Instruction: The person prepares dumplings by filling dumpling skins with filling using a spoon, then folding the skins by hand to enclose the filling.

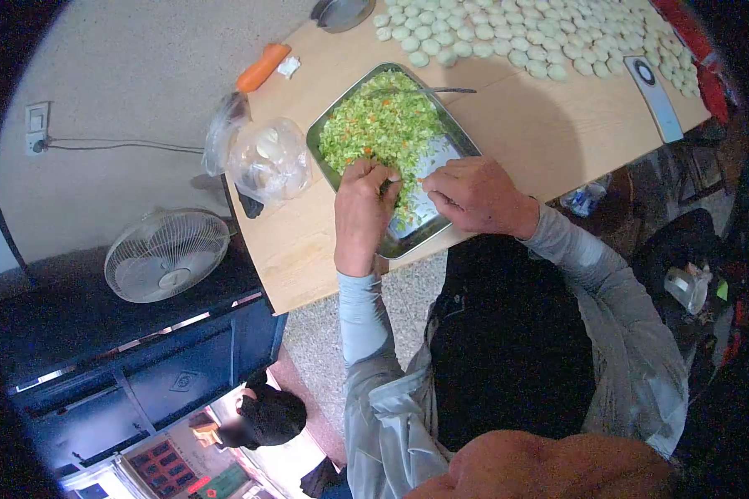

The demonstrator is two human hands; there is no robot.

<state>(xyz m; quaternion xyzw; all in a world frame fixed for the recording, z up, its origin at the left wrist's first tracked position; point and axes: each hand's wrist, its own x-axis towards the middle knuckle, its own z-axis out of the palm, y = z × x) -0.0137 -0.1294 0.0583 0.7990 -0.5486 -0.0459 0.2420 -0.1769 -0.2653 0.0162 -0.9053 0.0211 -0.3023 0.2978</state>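
A rectangular metal tray [440, 218] holds finely chopped green vegetables [379, 125] with small orange bits among them. My left hand [363, 212] is over the tray's near left part, fingers curled and pinched against the green pieces. What those fingers hold, if anything, is hidden. Across from it, my right hand [481, 196] is over the tray's right edge with thumb and fingers pressed together. A tiny orange bit shows at its fingertips, too small to name surely. A utensil with a thin dark handle [456, 90] lies across the tray's far rim.
Many flat, round, pale dough pieces [508, 33] cover the table's far side. A phone [653, 98] lies at the right, a carrot [263, 68] at the far left. Plastic bags [268, 158] sit left of the tray. A fan [167, 254] and another person [273, 416] are at lower left.
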